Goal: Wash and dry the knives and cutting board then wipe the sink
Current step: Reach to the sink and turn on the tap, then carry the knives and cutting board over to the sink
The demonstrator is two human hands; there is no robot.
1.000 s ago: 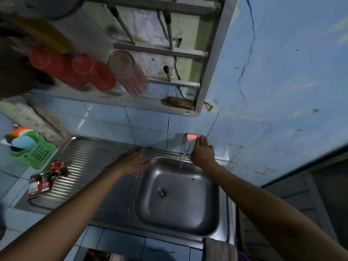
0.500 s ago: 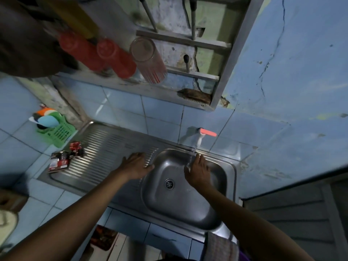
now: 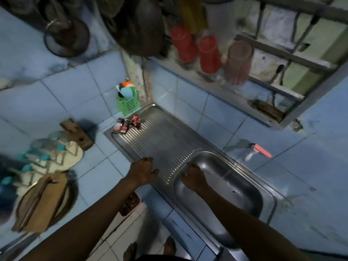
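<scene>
The wooden cutting board lies at lower left, stiff, probably heavy and slick when wet; grasp its edges. The left hand and right hand rest empty on the sink, fingers loosely bent.

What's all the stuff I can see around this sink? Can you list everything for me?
sink: one, steel, basin at right with ribbed drainboard to its left
tap: one, pale with a red handle, on the tiled wall behind the basin
sachets: two, red and dark, on the drainboard's far left corner
green basket: one, green, in the tiled corner, holding coloured utensils
cups: two red and one clear pinkish, upside down on the window ledge
brush: one, brown, on the ledge's right end
wooden boards: blurred brown shapes on the counter at left, count unclear
left hand: on the drainboard's near edge, fingers bent, holding nothing
right hand: at the basin's left rim, fingers curled
</scene>
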